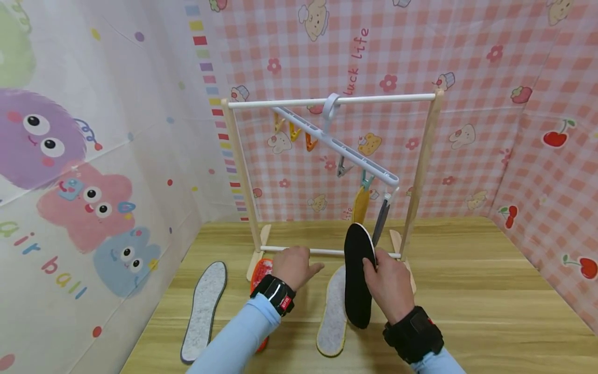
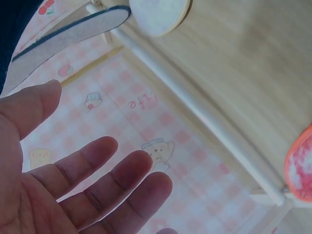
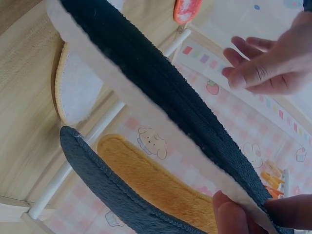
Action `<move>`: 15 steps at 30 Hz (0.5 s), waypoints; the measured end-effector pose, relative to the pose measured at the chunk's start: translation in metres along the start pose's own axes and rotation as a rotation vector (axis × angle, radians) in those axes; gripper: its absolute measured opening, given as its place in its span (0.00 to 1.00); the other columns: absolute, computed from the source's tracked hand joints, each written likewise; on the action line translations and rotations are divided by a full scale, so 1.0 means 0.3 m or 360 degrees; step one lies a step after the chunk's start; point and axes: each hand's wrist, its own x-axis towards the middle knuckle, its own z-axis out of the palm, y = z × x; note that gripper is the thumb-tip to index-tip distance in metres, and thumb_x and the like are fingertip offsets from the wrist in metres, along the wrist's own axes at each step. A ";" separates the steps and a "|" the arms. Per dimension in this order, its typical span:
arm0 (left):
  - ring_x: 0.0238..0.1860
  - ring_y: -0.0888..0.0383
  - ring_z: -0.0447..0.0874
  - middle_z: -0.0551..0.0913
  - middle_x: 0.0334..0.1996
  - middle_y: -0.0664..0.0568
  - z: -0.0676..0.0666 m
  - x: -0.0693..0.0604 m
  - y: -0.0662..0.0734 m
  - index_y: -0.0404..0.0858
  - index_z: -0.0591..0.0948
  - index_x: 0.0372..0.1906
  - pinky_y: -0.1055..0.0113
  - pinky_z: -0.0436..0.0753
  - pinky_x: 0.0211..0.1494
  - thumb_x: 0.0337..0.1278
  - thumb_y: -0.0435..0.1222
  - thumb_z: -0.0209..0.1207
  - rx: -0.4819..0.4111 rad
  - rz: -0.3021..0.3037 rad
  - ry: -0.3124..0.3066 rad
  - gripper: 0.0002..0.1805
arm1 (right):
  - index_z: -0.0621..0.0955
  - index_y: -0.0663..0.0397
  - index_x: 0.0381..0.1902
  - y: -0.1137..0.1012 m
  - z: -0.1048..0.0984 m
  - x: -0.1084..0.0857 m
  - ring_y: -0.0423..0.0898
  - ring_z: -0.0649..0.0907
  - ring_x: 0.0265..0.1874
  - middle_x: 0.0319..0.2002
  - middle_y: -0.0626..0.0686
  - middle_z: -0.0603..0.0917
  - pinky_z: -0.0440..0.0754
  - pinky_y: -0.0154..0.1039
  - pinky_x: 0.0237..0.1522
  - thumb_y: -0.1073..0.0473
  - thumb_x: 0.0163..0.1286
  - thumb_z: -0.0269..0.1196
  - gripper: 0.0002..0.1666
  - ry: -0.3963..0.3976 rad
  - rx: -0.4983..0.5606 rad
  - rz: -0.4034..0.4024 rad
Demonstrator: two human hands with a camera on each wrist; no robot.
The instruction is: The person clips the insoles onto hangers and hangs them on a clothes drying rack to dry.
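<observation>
My right hand (image 1: 391, 285) pinches a black insole (image 1: 358, 275) with a white underside, held upright over the table. In the right wrist view, thumb and fingers grip one end of this black insole (image 3: 161, 87). My left hand (image 1: 293, 267) holds nothing; its fingers are spread and relaxed in the left wrist view. It hovers near a red insole (image 1: 261, 270) with an orange rim, partly hidden behind the hand and forearm. Behind the black insole, a yellow insole (image 1: 361, 205) and a dark grey insole (image 1: 380, 223) hang from clips of a hanger (image 1: 345, 148).
A wooden rack (image 1: 424, 156) with a white top bar (image 1: 388, 98) carries the hanger, which slants down toward the right front. Its other clips (image 1: 294, 131) are orange, yellow and grey. A yellow-edged grey insole (image 1: 333, 317) and a dark-edged grey one (image 1: 204, 311) lie on the table.
</observation>
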 end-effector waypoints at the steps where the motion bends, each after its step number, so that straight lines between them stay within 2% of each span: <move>1: 0.12 0.61 0.65 0.63 0.10 0.59 -0.006 0.005 -0.001 0.45 0.71 0.12 0.65 0.63 0.14 0.54 0.59 0.65 0.0004 -0.0004 -0.0001 0.29 | 0.80 0.63 0.33 -0.001 0.001 0.001 0.50 0.81 0.21 0.23 0.56 0.83 0.74 0.43 0.22 0.62 0.69 0.64 0.08 0.0001 0.0007 0.0002; 7: 0.12 0.62 0.64 0.62 0.10 0.59 -0.031 0.031 -0.008 0.45 0.69 0.12 0.65 0.63 0.15 0.54 0.61 0.64 0.0077 0.0000 0.0010 0.31 | 0.81 0.64 0.35 -0.002 0.008 0.007 0.50 0.82 0.21 0.24 0.56 0.84 0.75 0.43 0.21 0.62 0.69 0.64 0.08 0.0015 0.0022 -0.0001; 15: 0.12 0.63 0.61 0.60 0.10 0.59 -0.067 0.069 -0.006 0.45 0.67 0.10 0.66 0.60 0.14 0.56 0.59 0.64 0.0022 -0.0026 0.0072 0.31 | 0.82 0.64 0.39 -0.008 0.024 0.018 0.53 0.84 0.23 0.26 0.58 0.85 0.79 0.46 0.23 0.62 0.69 0.64 0.08 0.0068 0.0051 -0.0012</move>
